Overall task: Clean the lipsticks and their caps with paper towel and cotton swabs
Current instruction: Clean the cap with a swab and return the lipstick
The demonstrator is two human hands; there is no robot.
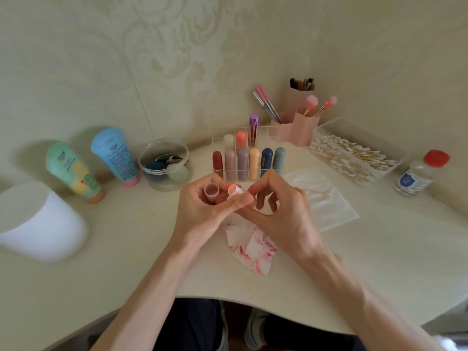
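Step in hand: swab work on one opened lipstick.

- Left hand (202,211) grips two parts at once, held over the cream worktop (126,249) in front of the rack: the small dusty-pink open cap (211,190), mouth up, sits between the curled fingers. The white lipstick tube with a coral-orange bullet (233,190) sits just beside it, pinned by the thumb.
- Right hand (283,214) has its fingers curled and pinched up against the lipstick. The thin wooden-stick cotton swab (319,192) pokes out on its far side. The working tip is hidden behind the fingers, so I can't tell whether it touches the bullet or the tube rim.
- The crumpled white paper towel with red-pink smears (253,247) lies on the worktop right below both hands. Judging by the stains, the towel wiping for at least this piece is done.
- A clean white paper sheet (329,211) lies flat to the right.
- The clear plastic tray of cotton swabs (315,136) and the clear bottle with a red cap (419,174) sit further right.
- The clear acrylic rack (217,134) holds a row of capped lipsticks, so most of the job likely remains.

Next move, my read: work the swab around the tube collar, then inside the cap, with a light twist and low force, since the bullet is soft and would smear or snap if pushed sideways. The left hand's grip is crowded, so dropping the cap is the risk. After that, recap and return the lipstick to the rack.
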